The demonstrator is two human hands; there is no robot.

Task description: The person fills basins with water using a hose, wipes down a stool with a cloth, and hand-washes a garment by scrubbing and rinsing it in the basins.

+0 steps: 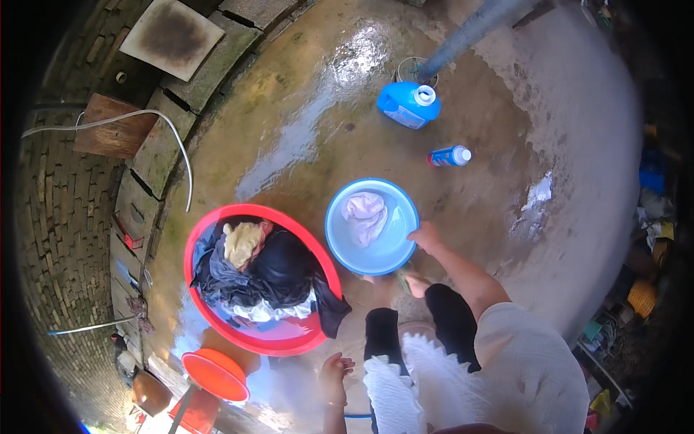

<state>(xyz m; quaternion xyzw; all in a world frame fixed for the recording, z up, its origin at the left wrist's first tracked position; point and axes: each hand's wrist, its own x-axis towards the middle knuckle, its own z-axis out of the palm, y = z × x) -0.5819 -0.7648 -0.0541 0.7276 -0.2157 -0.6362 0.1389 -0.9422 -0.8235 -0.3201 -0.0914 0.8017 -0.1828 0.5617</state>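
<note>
A light blue plastic basin (398,252) stands before my feet, with a wet pale pink cloth (366,214) lying in it. My right hand (425,237) grips the basin's right rim. Beside it on the left is a large red plastic tub (262,350) heaped with dark clothes (282,266); a cream cloth (240,245) rests on top and a dark garment hangs over the tub's right edge. Below the tub, my left hand (337,369) is in the air, fingers loosely curled and apart, holding nothing.
A blue detergent jug (410,105) and a blue spray can or bottle (450,156) stand on the wet concrete floor beyond the basin, near a grey pole (466,35). An orange basin (214,374) is at lower left. A white hose (179,144) crosses concrete slabs beside a brick wall.
</note>
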